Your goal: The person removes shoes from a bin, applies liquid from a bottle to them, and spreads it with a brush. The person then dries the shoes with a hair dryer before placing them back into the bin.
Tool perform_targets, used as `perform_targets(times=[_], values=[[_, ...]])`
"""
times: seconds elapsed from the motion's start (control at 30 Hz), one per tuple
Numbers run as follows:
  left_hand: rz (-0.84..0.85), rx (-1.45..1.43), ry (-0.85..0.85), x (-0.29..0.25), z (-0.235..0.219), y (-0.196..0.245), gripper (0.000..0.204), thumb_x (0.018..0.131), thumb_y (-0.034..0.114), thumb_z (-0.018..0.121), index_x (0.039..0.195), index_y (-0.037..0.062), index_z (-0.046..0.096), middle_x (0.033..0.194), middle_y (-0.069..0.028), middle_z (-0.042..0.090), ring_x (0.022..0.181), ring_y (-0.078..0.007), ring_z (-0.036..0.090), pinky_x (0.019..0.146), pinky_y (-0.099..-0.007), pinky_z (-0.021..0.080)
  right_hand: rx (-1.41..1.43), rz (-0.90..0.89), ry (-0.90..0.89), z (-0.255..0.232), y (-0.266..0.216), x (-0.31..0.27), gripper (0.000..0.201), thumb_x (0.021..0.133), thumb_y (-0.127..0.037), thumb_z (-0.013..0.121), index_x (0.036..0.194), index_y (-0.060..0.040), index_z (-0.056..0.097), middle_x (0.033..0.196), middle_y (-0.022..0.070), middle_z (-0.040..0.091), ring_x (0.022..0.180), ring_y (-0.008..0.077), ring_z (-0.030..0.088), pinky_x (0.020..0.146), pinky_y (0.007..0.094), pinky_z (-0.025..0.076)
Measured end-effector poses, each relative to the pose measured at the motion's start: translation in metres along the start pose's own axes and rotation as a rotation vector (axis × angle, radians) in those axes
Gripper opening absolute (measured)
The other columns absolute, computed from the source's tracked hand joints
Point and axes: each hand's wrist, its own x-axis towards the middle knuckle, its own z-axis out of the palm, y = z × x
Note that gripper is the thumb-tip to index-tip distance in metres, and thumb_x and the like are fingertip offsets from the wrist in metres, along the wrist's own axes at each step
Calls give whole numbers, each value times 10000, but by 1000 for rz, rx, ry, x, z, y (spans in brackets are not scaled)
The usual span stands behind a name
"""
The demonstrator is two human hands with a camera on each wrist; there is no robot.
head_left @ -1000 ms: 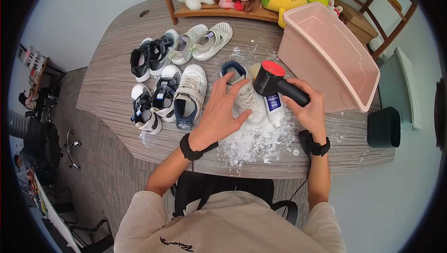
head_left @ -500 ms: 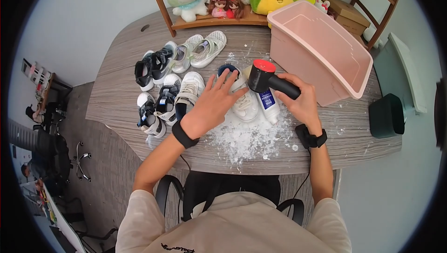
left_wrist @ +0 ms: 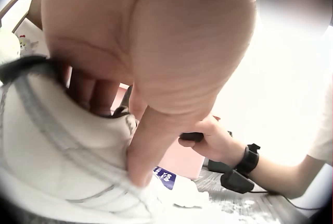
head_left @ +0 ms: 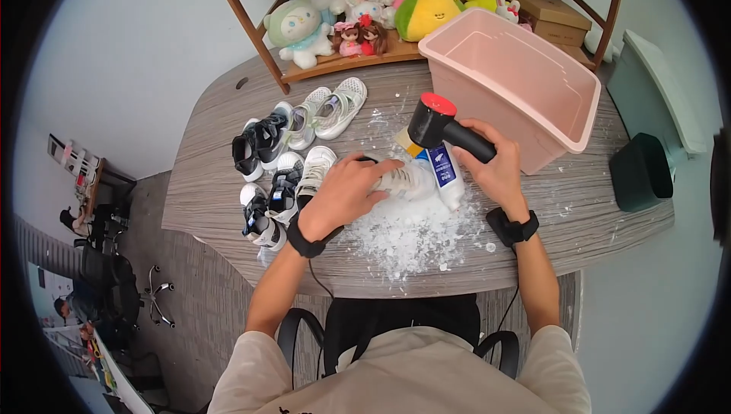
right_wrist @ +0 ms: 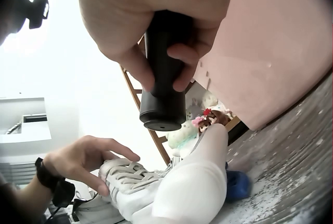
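My left hand (head_left: 346,193) grips a white lace-up sneaker (head_left: 410,182) at its heel end. In the left wrist view the fingers reach into the opening of the sneaker (left_wrist: 67,146), while the thumb lies along its outer side. The sneaker's toe points right, over white crumbly residue (head_left: 403,242) on the table. My right hand (head_left: 495,166) holds a black hand-held device (head_left: 432,124) by its handle; its barrel-shaped head has a red round end and hangs above the tube. That white tube (head_left: 448,178) with a blue label lies just right of the sneaker, beside a yellowish block (head_left: 407,143).
Several other children's shoes (head_left: 285,185) stand in two rows at the left. A pink bin (head_left: 495,105) is behind my right hand, with a dark green bin (head_left: 642,174) farther right. A wooden shelf (head_left: 343,67) at the back carries plush toys.
My left hand has come down from over the sneaker and taken hold of it at the opening. The sneaker has turned, toe now to the right. My right hand keeps holding the black device.
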Motion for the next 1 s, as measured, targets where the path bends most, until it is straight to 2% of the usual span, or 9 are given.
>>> perform_targets(times=[0.03, 0.1, 0.13, 0.37, 0.43, 0.77, 0.83, 0.93, 1.0], values=[[6, -1, -2, 1, -5, 7, 529, 827, 73, 717, 1332, 178, 601, 796, -146, 648, 856, -335, 662, 889, -424, 497, 20, 14, 26, 0, 2, 0, 382, 787, -33, 781, 1155, -14, 681, 992, 174, 753, 911, 212, 738, 825, 308, 555], [-204, -28, 69, 5, -20, 24, 377, 848, 132, 736, 1220, 137, 678, 655, -154, 609, 639, -315, 622, 658, -386, 503, 40, 29, 56, 0, 5, 2, 389, 786, -31, 781, 1161, -13, 679, 994, 172, 753, 914, 203, 736, 827, 304, 554], [-227, -30, 162, 6, -21, 27, 284, 867, 150, 735, 1148, 112, 723, 582, -141, 547, 527, -255, 565, 514, -347, 428, 51, 16, 83, 0, 8, 2, 392, 785, -33, 782, 1164, -16, 680, 999, 167, 755, 914, 198, 734, 826, 300, 552], [-403, -474, 375, 1, 28, 13, 270, 947, 101, 661, 1208, 63, 716, 648, -47, 608, 565, -79, 500, 532, -267, 396, 49, 54, 93, 5, 19, 2, 401, 792, -35, 781, 1179, -21, 679, 1019, 161, 754, 915, 195, 729, 827, 297, 549], [-493, -698, 397, -2, 34, 15, 271, 941, 68, 645, 1201, 17, 703, 895, -120, 678, 597, -105, 547, 558, -263, 429, 28, 76, 71, 5, 17, 2, 405, 792, -36, 782, 1183, -22, 677, 1017, 163, 754, 917, 198, 730, 829, 300, 550], [-512, -958, 409, -3, 37, 7, 546, 858, 0, 729, 1383, -1, 577, 1099, -48, 621, 826, -66, 583, 680, -223, 466, -33, 58, -19, 15, 9, -2, 391, 793, -17, 785, 1169, -23, 678, 999, 162, 754, 917, 213, 737, 813, 316, 565], [-493, -1037, 415, 2, 29, 12, 607, 863, -14, 721, 1434, -18, 514, 1350, -120, 595, 1132, -146, 600, 1035, -336, 443, -62, 36, -27, 15, 6, -1, 390, 788, -17, 789, 1162, -21, 681, 999, 159, 755, 914, 212, 737, 812, 314, 565], [-492, -1032, 455, 5, 31, 11, 600, 872, 2, 716, 1437, -15, 512, 1386, -142, 575, 1241, -170, 541, 1128, -392, 359, -70, 30, -42, 14, 1, -2, 386, 780, -16, 795, 1150, -17, 686, 997, 155, 755, 905, 208, 738, 813, 310, 566], [-467, -1029, 507, 10, 35, 8, 603, 871, -10, 710, 1440, -11, 511, 1343, -128, 593, 1134, -141, 574, 1000, -315, 427, -21, 20, -61, 14, 1, -2, 381, 773, -10, 798, 1137, -6, 687, 983, 148, 757, 892, 192, 735, 812, 302, 567]])
